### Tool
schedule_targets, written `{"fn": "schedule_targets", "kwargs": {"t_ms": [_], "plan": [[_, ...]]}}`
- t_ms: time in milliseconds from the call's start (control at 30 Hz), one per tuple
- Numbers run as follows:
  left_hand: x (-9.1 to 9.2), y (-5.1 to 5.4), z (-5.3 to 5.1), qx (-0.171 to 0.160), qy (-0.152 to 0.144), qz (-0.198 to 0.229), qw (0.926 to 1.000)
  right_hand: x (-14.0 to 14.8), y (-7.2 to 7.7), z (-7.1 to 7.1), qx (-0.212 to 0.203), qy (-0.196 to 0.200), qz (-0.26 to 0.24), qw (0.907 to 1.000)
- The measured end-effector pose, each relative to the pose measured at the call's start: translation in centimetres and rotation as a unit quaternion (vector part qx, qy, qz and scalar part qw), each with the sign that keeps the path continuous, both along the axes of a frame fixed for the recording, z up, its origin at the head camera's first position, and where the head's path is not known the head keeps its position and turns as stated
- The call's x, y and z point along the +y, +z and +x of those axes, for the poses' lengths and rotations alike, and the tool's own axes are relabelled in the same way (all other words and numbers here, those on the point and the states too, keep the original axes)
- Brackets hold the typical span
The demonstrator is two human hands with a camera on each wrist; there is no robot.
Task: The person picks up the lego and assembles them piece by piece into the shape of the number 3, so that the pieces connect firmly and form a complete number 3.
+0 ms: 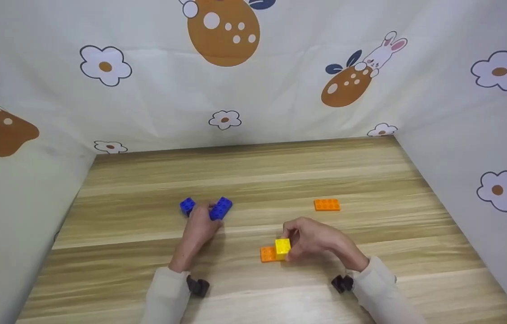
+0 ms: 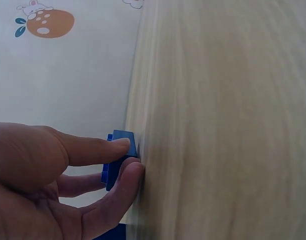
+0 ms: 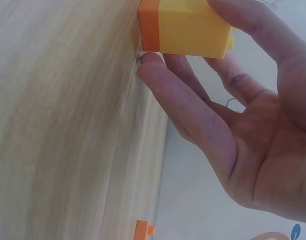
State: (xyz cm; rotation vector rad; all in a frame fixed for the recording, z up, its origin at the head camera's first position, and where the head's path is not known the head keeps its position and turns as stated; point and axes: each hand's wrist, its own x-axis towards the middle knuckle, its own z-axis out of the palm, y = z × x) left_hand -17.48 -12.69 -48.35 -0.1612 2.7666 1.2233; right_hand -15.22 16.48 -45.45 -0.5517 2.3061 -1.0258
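While flowered cloth [image 1: 168, 99] borders wooden tabletop [image 1: 253, 175], fingers [image 2: 90, 151] pinch blue brick [image 2: 113, 171] and yellow block [image 1: 282, 248].

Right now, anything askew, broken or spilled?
Nothing stands out as damaged or spilled. The yellow block sits squarely on one end of the orange plate beneath it. The blue brick pinched by the left hand lies slantwise, but that looks like ordinary handling.

The boxy yellow plastic block [image 1: 282, 249], the flat orange plastic brick under it [image 1: 267, 254] and the long blue plastic brick [image 1: 222, 208] are looking smooth and shiny (bumps and all). The brown striped wooden table [image 1: 253, 173] is shining softly, and the white flowery cloth wall [image 1: 168, 85] is looking dull and wrinkly.
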Motion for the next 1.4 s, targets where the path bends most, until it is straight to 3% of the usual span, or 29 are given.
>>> {"fn": "schedule_targets", "kwargs": {"t_ms": [467,700,867,1233,1400], "plan": [[1.2,1.6,0.4,-0.006,-0.009,0.008,0.9999,0.1,0.1,-0.1,0.009,0.002,0.003,1.0],[1.6,2.2,0.7,-0.003,-0.012,0.037,0.9992,0.1,0.2,0.0,0.019,0.006,0.011,0.9997],[2.2,2.7,1.1,-0.02,-0.022,0.059,0.9978,0.1,0.1,0.1,0.028,0.01,0.013,0.9995],[2.9,3.9,2.1,-0.065,-0.067,0.098,0.9908,-0.1,0.0,0.3,0.039,-0.011,0.006,0.9992],[3.5,4.2,2.4,-0.059,-0.102,0.111,0.9867,-0.3,0.0,0.2,0.045,-0.016,0.01,0.9988]]}}
